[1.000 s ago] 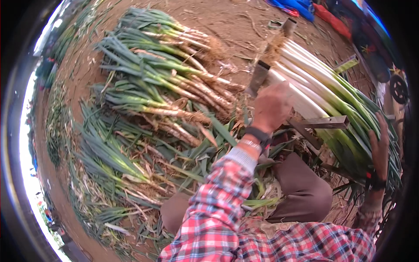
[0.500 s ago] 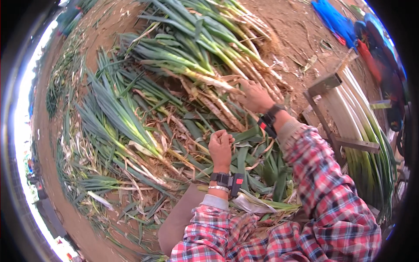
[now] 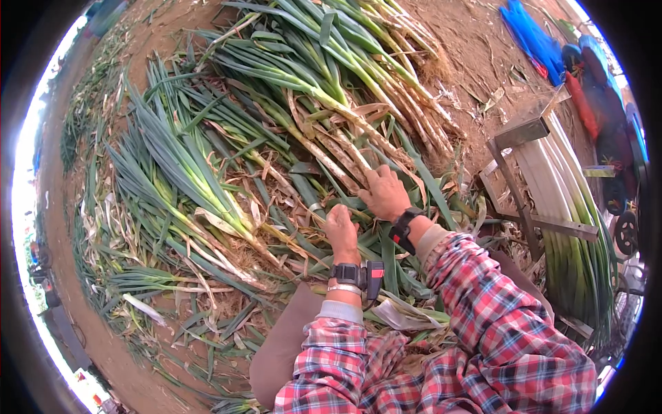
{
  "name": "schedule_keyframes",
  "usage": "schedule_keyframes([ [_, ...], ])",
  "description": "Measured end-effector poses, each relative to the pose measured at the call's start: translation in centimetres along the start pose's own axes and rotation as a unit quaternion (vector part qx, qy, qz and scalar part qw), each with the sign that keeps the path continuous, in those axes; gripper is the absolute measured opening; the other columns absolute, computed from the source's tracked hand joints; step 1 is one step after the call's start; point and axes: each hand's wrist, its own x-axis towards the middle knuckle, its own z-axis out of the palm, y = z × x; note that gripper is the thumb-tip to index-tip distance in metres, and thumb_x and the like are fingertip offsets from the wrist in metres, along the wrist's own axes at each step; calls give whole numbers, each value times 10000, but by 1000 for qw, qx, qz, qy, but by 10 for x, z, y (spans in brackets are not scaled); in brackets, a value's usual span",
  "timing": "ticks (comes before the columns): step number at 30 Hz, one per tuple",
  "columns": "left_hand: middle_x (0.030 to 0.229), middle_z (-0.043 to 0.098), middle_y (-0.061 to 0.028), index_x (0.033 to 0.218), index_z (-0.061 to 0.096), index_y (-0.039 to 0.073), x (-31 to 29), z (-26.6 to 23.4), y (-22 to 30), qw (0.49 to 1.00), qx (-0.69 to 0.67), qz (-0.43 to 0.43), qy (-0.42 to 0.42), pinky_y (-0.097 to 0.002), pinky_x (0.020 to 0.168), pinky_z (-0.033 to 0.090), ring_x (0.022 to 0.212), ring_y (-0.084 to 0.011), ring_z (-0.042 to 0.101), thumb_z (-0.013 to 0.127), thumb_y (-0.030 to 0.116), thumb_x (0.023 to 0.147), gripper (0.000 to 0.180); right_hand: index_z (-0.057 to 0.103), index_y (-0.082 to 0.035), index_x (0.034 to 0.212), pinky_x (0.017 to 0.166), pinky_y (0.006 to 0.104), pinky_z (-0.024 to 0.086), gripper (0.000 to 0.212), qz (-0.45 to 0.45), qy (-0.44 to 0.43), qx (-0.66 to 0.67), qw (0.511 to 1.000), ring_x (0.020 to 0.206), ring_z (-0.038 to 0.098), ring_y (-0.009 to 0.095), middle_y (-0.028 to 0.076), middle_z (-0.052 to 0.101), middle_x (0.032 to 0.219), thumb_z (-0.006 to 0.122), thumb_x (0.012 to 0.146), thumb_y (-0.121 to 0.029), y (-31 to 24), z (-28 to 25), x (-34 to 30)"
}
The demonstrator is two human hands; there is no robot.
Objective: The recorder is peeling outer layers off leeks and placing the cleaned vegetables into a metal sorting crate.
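Observation:
My right hand (image 3: 386, 195) has its fingers curled at the lower end of a long green onion (image 3: 343, 149) with a pale, soil-stained stalk. That onion lies among other uncleaned ones in a pile in front of me. Close by on the left, my left hand (image 3: 341, 229) is closed, fingertips drawn together; whatever it may hold is hidden. Loose green leaves (image 3: 394, 259) lie beneath both hands. A second heap of green onions (image 3: 200, 183), dark leaves pointing away and roots toward me, lies left of my hands.
At right, a metal-framed rack (image 3: 531, 221) holds cleaned green onions (image 3: 571, 228) with white stalks. A blue bag (image 3: 529, 38) lies on the soil at the far right. Leaf scraps (image 3: 110, 234) cover the ground on the left. My knee (image 3: 284, 341) is beside my left forearm.
My right hand has come down and nearer to my left hand, away from the onion stalk it was touching higher in the pile. My left hand has shifted slightly left.

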Motion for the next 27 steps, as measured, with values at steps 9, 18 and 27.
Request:
schedule_keyframes([
  [9, 1084, 610, -45, 1141, 524, 58, 45, 8, 11, 997, -39, 52, 48, -324, 790, 498, 972, -156, 611, 543, 315, 963, 313, 563, -92, 1195, 912, 410, 382, 489, -94, 101, -122, 983, 1124, 478, 296, 109, 501, 1217, 698, 735, -187, -7, 22, 26],
  [18, 1096, 639, -97, 1162, 557, -34, 116, 56, 30, 993, -64, 66, -72, -334, 834, 492, 932, -195, 616, 758, 148, 806, 447, 589, -4, 1115, 786, 471, 493, 465, 3, 49, 89, 995, 903, 620, 414, 252, 617, 929, 675, 828, -359, 19, 18, 64],
  [27, 798, 618, -18, 915, 575, 93, 100, -25, 37, 965, -219, -48, -139, -342, 727, 586, 766, -146, 626, 629, 166, 915, 91, 585, 7, 1114, 878, 457, 462, 404, -80, 136, 146, 977, 995, 545, 405, 236, 583, 1046, 682, 796, -222, 19, -26, 60],
])
